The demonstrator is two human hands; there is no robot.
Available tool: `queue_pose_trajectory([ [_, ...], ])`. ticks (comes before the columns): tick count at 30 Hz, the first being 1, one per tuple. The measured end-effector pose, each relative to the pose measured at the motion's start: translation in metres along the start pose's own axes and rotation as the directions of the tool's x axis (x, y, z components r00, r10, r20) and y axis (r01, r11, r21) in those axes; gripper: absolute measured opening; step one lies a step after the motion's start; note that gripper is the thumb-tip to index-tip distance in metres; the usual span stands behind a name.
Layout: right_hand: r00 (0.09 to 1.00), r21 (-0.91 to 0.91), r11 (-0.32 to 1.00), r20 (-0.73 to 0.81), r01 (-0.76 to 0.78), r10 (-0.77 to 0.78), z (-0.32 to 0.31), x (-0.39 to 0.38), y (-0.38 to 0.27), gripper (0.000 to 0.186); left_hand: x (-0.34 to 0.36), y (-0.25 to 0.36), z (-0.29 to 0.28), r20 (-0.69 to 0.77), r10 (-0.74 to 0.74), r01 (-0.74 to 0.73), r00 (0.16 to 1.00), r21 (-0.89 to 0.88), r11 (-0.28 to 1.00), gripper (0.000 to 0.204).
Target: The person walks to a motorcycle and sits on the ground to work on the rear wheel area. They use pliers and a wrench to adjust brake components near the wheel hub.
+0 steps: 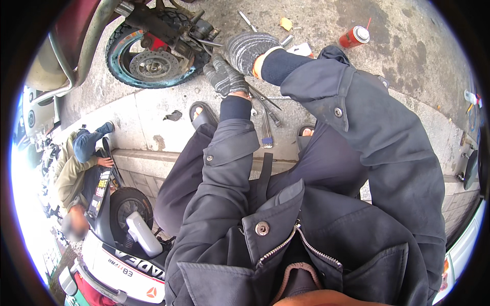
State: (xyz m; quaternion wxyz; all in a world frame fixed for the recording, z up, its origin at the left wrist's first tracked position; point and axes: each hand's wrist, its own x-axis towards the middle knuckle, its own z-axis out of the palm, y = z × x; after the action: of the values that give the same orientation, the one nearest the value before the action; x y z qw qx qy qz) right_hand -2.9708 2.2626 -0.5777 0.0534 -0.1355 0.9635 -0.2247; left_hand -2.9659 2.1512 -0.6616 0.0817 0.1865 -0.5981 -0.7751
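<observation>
Just left of the grip was a blue-rimmed wheel (pixel 153 65). The gloved right hand (pixel 250 49) and left hand (pixel 226 76) curled close together; I could not tell if they clamped anything. Farther right stood a red can (pixel 350 39).

Lower left of frame: white scooter panel (pixel 122 279) carries row of large bold lettering (pixel 142 262), line of smaller dark characters (pixel 120 265) beside it, and orange-red round emblem (pixel 151 292) near panel's lower right. Left of frame, above panel: dark board-like part (pixel 96 203) bears sticker (pixel 102 185) with yellow characters, small and hard to make out. Upper right of frame: red can (pixel 351 38), any print on its side too small to read.
</observation>
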Motion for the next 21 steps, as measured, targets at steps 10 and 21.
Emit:
queue_pose_trajectory([
  [10, 0.998, 0.013, 0.999, 0.049, -0.049, 0.048, -0.027, -0.005, -0.010, 0.027, 0.019, 0.048, 0.001, 0.011, -0.389, 0.341, 0.921, 0.459, 0.820, 0.033],
  [21, 0.997, 0.032, 0.999, 0.075, -0.024, 0.021, 0.067, 0.030, 0.016, 0.031, 0.058, 0.026, -0.007, 0.309, -0.331, -0.053, 0.891, 0.797, 0.602, 0.038],
])
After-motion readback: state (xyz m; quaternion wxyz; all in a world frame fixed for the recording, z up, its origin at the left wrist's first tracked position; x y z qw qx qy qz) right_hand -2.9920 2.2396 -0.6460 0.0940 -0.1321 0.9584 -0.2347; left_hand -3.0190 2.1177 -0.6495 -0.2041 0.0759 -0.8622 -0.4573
